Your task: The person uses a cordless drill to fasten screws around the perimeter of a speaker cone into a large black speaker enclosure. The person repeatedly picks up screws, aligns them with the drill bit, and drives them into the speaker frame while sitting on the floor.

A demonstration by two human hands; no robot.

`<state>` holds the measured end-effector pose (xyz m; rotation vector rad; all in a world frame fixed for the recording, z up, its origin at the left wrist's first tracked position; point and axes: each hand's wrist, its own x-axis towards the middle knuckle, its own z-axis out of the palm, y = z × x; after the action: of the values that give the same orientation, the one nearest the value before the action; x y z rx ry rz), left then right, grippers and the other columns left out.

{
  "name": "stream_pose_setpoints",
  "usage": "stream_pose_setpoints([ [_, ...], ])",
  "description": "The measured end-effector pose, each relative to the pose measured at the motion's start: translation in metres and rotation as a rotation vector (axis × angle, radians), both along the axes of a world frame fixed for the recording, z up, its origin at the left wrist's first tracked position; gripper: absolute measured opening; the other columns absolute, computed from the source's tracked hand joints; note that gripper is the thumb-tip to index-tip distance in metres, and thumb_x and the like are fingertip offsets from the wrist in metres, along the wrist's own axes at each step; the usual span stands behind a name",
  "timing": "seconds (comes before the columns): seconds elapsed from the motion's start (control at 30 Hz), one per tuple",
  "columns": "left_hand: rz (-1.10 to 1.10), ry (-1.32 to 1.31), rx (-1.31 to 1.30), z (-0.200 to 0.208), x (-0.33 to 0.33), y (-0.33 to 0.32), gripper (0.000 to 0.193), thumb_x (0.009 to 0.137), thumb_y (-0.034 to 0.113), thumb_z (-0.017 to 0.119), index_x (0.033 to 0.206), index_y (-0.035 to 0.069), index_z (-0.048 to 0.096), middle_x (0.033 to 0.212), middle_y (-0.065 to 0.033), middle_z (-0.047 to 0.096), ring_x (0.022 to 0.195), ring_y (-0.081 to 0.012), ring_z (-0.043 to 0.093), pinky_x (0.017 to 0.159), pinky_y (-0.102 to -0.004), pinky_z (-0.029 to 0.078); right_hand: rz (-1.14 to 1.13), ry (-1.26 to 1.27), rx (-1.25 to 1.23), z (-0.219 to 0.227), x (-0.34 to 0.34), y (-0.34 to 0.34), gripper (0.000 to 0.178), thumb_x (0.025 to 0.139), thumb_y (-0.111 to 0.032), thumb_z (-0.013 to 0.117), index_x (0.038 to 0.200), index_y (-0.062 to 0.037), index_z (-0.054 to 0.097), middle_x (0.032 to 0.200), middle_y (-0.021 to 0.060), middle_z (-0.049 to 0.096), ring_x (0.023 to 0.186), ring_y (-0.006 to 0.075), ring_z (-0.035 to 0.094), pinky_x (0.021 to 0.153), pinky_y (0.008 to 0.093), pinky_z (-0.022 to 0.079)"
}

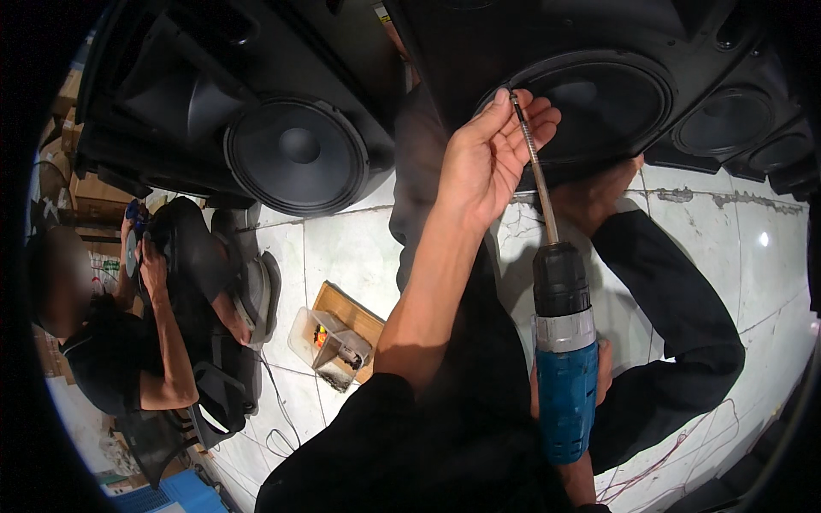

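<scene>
My right hand (pixel 605 368) is wrapped round the grip of a blue and black power drill (pixel 566 398), mostly hidden beneath the drill's body. From the black chuck a long metal driver bit (pixel 540 184) points away from me. Thumb and forefinger of my left hand (pixel 481 167) pinch the bit's far tip; its other fingers curl loosely. Something small and dark sits at that tip, too small to name for sure. Just beyond my left hand is a large round speaker cone (pixel 599 103) in a black speaker cabinet (pixel 539 34).
Another black cabinet with a big cone (pixel 295 158) stands at left. A clear divided box of small parts (pixel 329 346) lies by a wooden board (pixel 352 312) on the tiles. My bare foot (pixel 599 197) is near the cabinet. A co-worker (pixel 120 359) sits at far left, holding a tool.
</scene>
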<state>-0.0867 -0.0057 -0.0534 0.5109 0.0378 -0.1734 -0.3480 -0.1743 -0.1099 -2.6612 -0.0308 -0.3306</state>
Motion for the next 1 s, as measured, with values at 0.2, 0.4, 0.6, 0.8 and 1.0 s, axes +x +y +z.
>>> stream_pose_setpoints([
  [0.2, 0.080, -0.027, 0.008, 0.008, -0.004, 0.015, 0.027, 0.101, 0.016, 0.046, 0.101, -0.007, 0.061, 0.106, -0.0219, 0.064, 0.102, -0.0276, 0.066, 0.091, -0.0352, 0.056, 0.001, 0.064, 0.142, 0.004, 0.007, 0.007, 0.080, 0.075, -0.022, 0.077, 0.139, 0.0015, 0.036, 0.133, 0.0261, 0.044, 0.121, 0.0383, 0.048, 0.102, 0.0487, 0.037],
  [0.4, 0.052, -0.021, -0.144, 0.012, -0.003, 0.018, 0.030, 0.102, 0.014, 0.040, 0.106, -0.009, 0.059, 0.107, -0.0223, 0.064, 0.103, -0.0287, 0.066, 0.092, -0.0356, 0.056, 0.108, -0.208, 0.108, 0.003, 0.021, 0.013, 0.082, 0.076, -0.026, 0.075, 0.139, 0.0060, 0.033, 0.121, 0.0214, 0.052, 0.107, 0.0317, 0.055, 0.095, 0.0460, 0.039],
  [0.6, 0.043, -0.065, -0.160, 0.009, -0.002, 0.016, 0.030, 0.102, 0.014, 0.039, 0.108, -0.010, 0.058, 0.108, -0.0233, 0.062, 0.105, -0.0296, 0.065, 0.091, -0.0354, 0.057, 0.132, -0.124, 0.180, 0.001, 0.017, 0.011, 0.082, 0.076, -0.026, 0.076, 0.138, 0.0061, 0.033, 0.119, 0.0211, 0.052, 0.105, 0.0314, 0.056, 0.095, 0.0458, 0.038],
  [0.8, 0.005, -0.117, -0.222, -0.003, 0.006, 0.023, 0.028, 0.101, 0.016, 0.044, 0.111, -0.008, 0.055, 0.115, -0.0219, 0.060, 0.109, -0.0315, 0.062, 0.099, -0.0388, 0.051, 0.143, -0.097, 0.224, 0.004, 0.021, 0.016, 0.081, 0.076, -0.024, 0.076, 0.138, 0.0058, 0.033, 0.121, 0.0215, 0.051, 0.106, 0.0321, 0.055, 0.096, 0.0465, 0.039],
  [1.0, 0.017, -0.096, -0.189, 0.003, 0.009, 0.020, 0.029, 0.101, 0.018, 0.045, 0.110, -0.007, 0.055, 0.113, -0.0204, 0.060, 0.108, -0.0302, 0.062, 0.098, -0.0382, 0.052, 0.125, -0.129, 0.128, 0.005, 0.022, 0.020, 0.082, 0.075, -0.022, 0.076, 0.140, 0.0049, 0.032, 0.126, 0.0226, 0.047, 0.111, 0.0337, 0.053, 0.096, 0.0472, 0.041],
])
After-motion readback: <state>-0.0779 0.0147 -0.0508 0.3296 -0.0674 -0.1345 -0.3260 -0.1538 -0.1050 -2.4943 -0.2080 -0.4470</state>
